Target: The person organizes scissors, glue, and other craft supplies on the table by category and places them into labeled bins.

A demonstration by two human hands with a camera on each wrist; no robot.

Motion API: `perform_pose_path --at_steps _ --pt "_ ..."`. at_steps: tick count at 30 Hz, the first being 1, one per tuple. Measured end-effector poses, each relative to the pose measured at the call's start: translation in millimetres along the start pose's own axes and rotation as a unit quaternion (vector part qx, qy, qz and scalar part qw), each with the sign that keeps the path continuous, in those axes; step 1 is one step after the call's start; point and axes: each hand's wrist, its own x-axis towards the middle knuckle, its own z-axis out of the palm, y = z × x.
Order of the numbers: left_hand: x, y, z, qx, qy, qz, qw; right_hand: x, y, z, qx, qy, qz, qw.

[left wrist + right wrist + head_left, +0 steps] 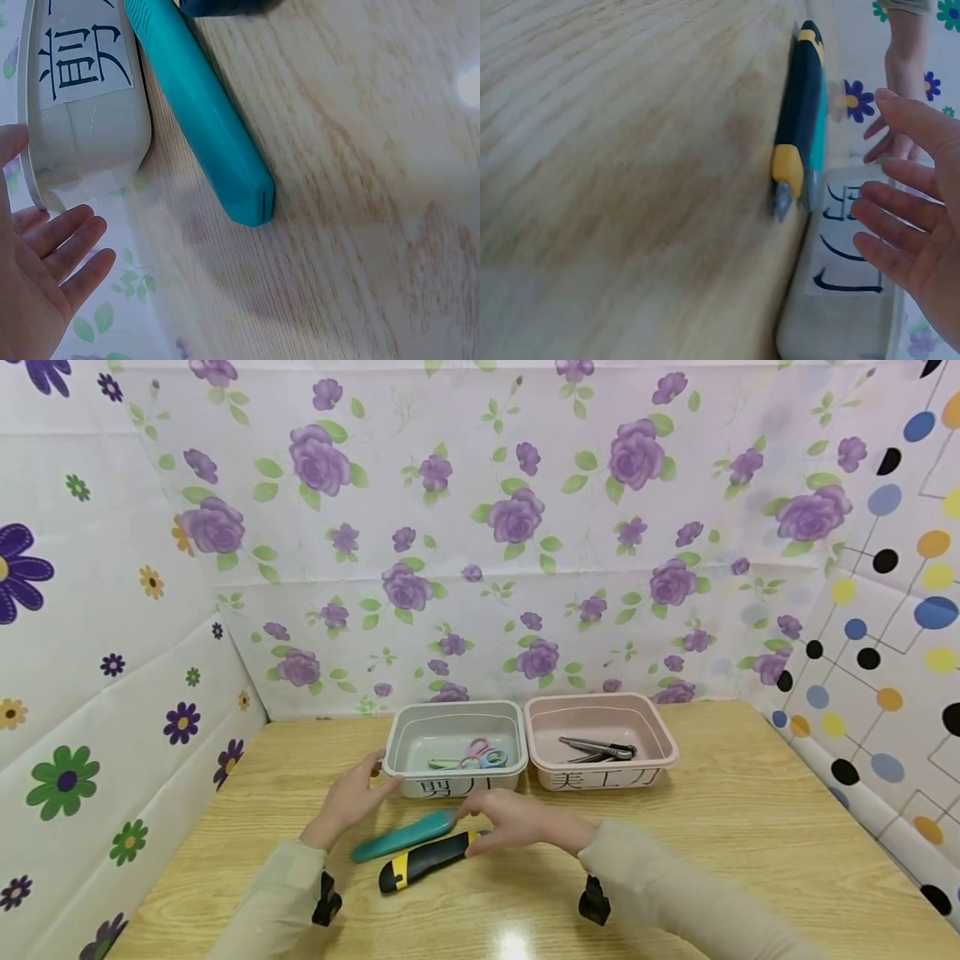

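Observation:
A black utility knife with yellow bands (pixel 431 860) lies on the table beside a teal utility knife (pixel 401 837). My right hand (pixel 517 818) hovers over their right ends, thumb and fingers spread apart; in the right wrist view the black knife's metal tip shows, and no finger touches it. At the left end of a grey basket (pixel 457 773), my left hand (pixel 348 802) touches the rim with thumb and fingertips, its other fingers loosely straight. The left wrist view shows the teal knife (pixel 210 127) apart from that hand.
Several scissors (pixel 480 759) lie in the grey basket. Right beside it stands a pink basket (pixel 600 767) holding utility knives (pixel 603 747). Both carry labels on the front. Flowered cloth (pixel 480 585) hangs behind the wooden table (pixel 720 827).

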Motion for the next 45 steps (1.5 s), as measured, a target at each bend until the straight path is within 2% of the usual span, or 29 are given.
perform_pose_path --at_steps 10,17,22,26,36,45 --pt "-0.4 -2.3 4.9 -0.008 0.002 0.002 1.0 10.9 9 21 -0.009 0.001 0.018 0.9998" --pt "1.5 -3.9 3.2 0.006 0.011 0.012 0.9998 18.3 9 30 -0.045 0.004 0.019 0.9988" --pt "2.8 -4.0 3.9 0.007 0.013 0.011 0.9998 21.8 8 36 -0.036 -0.005 0.03 0.9989" --pt "3.1 -5.1 4.2 0.001 0.013 0.012 0.9998 24.3 8 40 -0.03 -0.01 0.021 0.9993" --pt "2.8 -6.9 5.6 0.002 0.01 0.009 0.9999 28.7 8 47 -0.048 0.006 -0.003 0.9988" --pt "1.7 -4.8 3.6 0.008 0.01 0.006 0.9999 21.0 8 42 -0.089 -0.016 -0.014 0.9958"
